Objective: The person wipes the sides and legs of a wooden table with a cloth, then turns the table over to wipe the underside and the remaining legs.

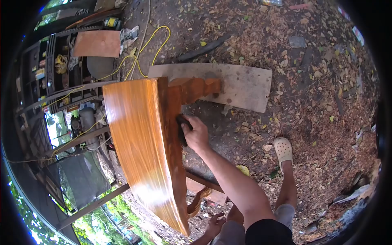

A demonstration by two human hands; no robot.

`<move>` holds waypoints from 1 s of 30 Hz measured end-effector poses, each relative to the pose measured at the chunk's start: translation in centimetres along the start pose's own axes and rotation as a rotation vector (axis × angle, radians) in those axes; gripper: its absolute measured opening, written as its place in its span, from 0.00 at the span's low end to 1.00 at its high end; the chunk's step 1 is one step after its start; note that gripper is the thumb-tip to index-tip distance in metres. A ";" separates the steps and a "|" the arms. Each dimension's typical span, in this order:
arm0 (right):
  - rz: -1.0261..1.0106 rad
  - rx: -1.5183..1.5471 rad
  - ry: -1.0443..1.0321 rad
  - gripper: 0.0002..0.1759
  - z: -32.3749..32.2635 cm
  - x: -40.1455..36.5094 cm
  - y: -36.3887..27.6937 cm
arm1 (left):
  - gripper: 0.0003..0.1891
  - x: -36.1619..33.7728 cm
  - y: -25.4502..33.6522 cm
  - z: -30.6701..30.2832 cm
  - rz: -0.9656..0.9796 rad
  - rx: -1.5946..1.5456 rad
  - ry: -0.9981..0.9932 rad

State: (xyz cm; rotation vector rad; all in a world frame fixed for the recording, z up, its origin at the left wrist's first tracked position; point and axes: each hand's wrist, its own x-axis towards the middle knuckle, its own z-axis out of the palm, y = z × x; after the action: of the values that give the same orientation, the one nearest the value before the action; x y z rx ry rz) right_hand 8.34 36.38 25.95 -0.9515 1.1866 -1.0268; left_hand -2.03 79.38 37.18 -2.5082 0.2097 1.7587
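My right hand [197, 134] is closed around a dark, flat pad [182, 130], its exact kind partly hidden by my fingers. The pad lies against the brown side panel [173, 151] of a glossy wooden piece of furniture [134, 122], tilted in view, with a varnished, grained top. A shaped wooden leg [194, 90] sticks out from its far end, and a curved one [199, 202] from its near end. Low in view, my left hand [215, 225] rests near my knee, fingers loosely apart and holding nothing visible.
A stained flat board [249, 87] lies on leaf-covered ground beyond the far leg. A yellow cord [167, 34] loops over the dirt. Cluttered shelves [49, 69] and a grey tank [87, 128] stand at left. My foot in a beige clog [282, 149] is at right.
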 end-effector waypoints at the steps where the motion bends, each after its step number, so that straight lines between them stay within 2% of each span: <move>1: -0.018 0.006 0.050 0.17 -0.3 0.5 -0.4 | 0.25 0.0 -0.5 0.1 0.002 -0.004 0.007; 3: -0.061 0.023 0.147 0.17 -0.5 3.3 -1.3 | 0.27 0.5 -1.2 0.1 0.012 -0.013 0.027; 7: -0.198 -0.010 0.227 0.16 -0.5 8.3 -2.4 | 0.23 0.5 -1.6 0.2 0.031 -0.045 -0.001; 13: -0.060 -0.069 0.158 0.14 1.9 10.2 -2.8 | 0.23 -0.3 -1.3 -0.1 0.067 -0.045 0.034; 14: -0.099 -0.059 0.180 0.14 2.0 9.8 -2.6 | 0.24 -0.2 -1.9 0.0 0.048 -0.088 0.030; 17: -0.104 -0.123 0.112 0.16 1.2 6.7 -2.7 | 0.25 -0.7 -1.2 -0.5 0.027 -0.094 0.013; 19: -0.164 -0.031 0.098 0.12 1.3 2.3 -1.3 | 0.26 -0.6 -0.4 -0.8 -0.008 -0.059 0.003; 23: 0.066 -0.103 -0.103 0.13 1.0 -10.4 2.2 | 0.26 -0.8 -0.5 -0.8 -0.016 -0.067 0.018; 25: 0.254 0.015 -0.163 0.14 1.0 -15.9 3.5 | 0.25 -0.8 -0.5 -0.7 -0.025 -0.081 0.019; 27: 0.281 0.026 -0.097 0.14 1.5 -17.0 4.3 | 0.25 -1.2 -0.1 -0.9 -0.010 -0.090 0.012; 29: 0.266 0.006 0.003 0.15 2.1 -14.4 3.1 | 0.24 -1.3 -0.2 -1.0 -0.019 -0.094 0.001; 30: 0.122 0.105 0.054 0.17 2.3 -13.2 2.0 | 0.24 -1.4 -0.4 -1.0 -0.038 -0.096 -0.004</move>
State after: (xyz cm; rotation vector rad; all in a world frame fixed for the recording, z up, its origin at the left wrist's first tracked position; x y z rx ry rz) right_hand 9.83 49.77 27.74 -0.7641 1.2079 -1.0117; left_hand -1.49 79.70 38.84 -2.5552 0.0788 1.8013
